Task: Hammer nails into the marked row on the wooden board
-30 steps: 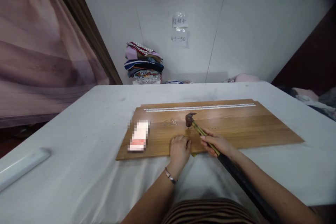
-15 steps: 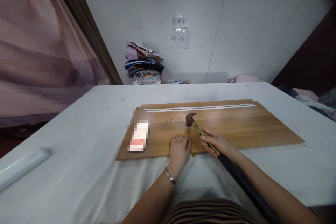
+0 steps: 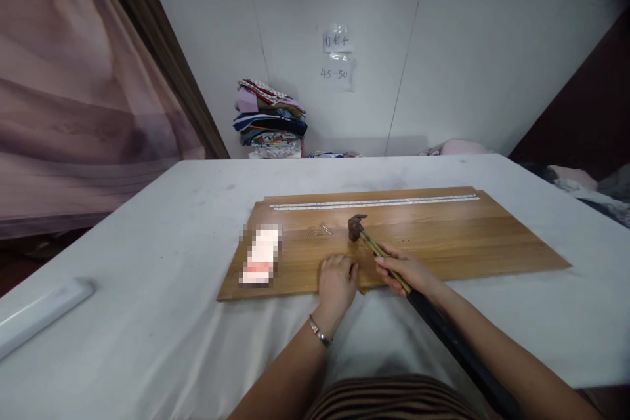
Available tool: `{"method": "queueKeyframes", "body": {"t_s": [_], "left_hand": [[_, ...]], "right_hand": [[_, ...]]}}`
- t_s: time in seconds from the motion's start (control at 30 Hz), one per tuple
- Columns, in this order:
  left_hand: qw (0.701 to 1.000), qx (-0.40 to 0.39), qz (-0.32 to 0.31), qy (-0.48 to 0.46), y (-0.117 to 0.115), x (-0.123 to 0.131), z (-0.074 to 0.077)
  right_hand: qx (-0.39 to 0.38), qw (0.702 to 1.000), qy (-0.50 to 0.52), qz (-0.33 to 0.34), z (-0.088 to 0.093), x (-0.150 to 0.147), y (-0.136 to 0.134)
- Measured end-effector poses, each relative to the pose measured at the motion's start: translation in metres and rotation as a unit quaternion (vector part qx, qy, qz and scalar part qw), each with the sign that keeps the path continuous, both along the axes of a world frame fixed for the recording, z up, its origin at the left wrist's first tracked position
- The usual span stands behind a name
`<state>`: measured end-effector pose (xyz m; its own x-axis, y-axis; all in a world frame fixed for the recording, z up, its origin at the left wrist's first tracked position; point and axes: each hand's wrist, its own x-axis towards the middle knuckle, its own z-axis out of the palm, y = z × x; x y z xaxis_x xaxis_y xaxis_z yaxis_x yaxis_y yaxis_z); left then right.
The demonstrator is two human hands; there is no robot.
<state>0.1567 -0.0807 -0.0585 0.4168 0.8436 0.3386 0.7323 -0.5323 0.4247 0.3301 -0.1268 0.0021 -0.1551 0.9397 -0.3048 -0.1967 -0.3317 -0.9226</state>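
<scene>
My right hand (image 3: pixel 411 269) is wrapped round the handle of a claw hammer (image 3: pixel 355 228), whose long black grip runs back beneath my forearm. The rusty head is over the middle of a brown wooden board (image 3: pixel 472 243), and I cannot tell whether it touches a nail or the wood. At the board's near edge rests my left hand (image 3: pixel 337 279), fingers curled and pressed together; whatever is under them is hidden. Several loose nails (image 3: pixel 321 231) lie on the board left of the hammer head. Small dark dots (image 3: pixel 401 241) form a row to its right.
Two white measuring strips (image 3: pixel 374 202) run along the board's far side. A pixelated pale rectangle (image 3: pixel 260 254) lies at its left. The white table (image 3: pixel 162 262) carries a white tube-like object (image 3: pixel 44 315) at left. Folded cloths (image 3: pixel 270 118) are stacked by the wall.
The hammer head has dropped slightly toward the board, and my right hand has shifted a little to the left with it. My left hand and the loose nails stay in place.
</scene>
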Motion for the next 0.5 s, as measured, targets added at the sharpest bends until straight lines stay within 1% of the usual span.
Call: {"method": "queueKeyframes", "body": {"t_s": [0.2, 0.37, 0.5], "left_hand": [[1.0, -0.001, -0.002, -0.006, -0.0008, -0.0003, 0.0046], [1.0, 0.0, -0.002, -0.002, 0.0, -0.0004, 0.0014], [1.0, 0.002, 0.004, 0.01, 0.0004, 0.0002, 0.0003]], "right_hand": [[0.007, 1.0, 0.007, -0.002, 0.0039, 0.0019, -0.0017], [0.002, 1.0, 0.005, 0.006, -0.0026, 0.0012, -0.0005], [-0.006, 1.0, 0.005, 0.003, -0.0028, 0.0005, 0.0008]]}}
